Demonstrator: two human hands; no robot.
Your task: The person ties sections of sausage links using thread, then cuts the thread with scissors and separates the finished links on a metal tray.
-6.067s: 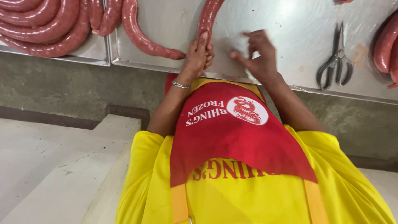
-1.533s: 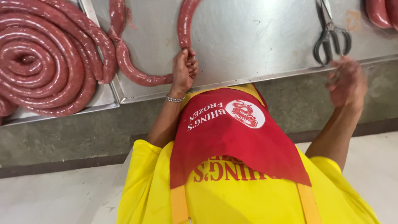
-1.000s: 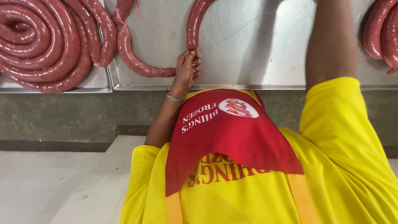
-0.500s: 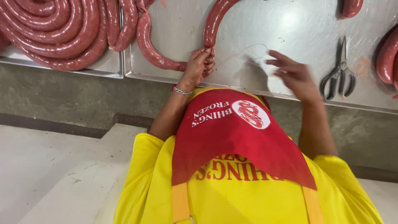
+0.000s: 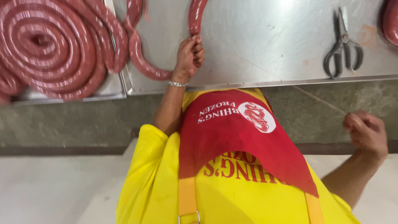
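Sausage rope [image 5: 143, 62]: long, dark red, lying on the steel table [image 5: 269, 45]; one stretch running up from the left hand out of the top edge, another curving left from the wrist toward the tray.
Head view, left hand [image 5: 190, 56]: closed in a fist around the sausage rope at a narrow point near the table's front edge; fingers curled tight, knuckles toward the right.
Head view, left wrist: thin silver bracelet [image 5: 178, 84] just below the fist; forearm bare, reaching up from a yellow sleeve.
Head view, right hand [image 5: 365, 132]: off the table, in front of the grey wall beneath it, well apart from the sausage; fingers curled, blurred; pinching one end of a thin pale string [image 5: 319, 99].
String: taut, slanting up and left from the right hand toward the table edge.
Coil [image 5: 45, 45]: large spiral of the same red sausage, filling a metal tray [image 5: 112, 89] at the left, just beside the table; a loop draped over the tray rim.
Scissors [image 5: 343, 45]: grey metal, lying flat on the table at the right, blades pointing away, handles toward the edge, apart from both hands.
Far right: another bit of red sausage [image 5: 390, 20] at the frame's edge.
Clothing: yellow shirt [image 5: 153, 182], red apron [image 5: 244, 141] with orange straps.
Below: pale floor [image 5: 54, 191].
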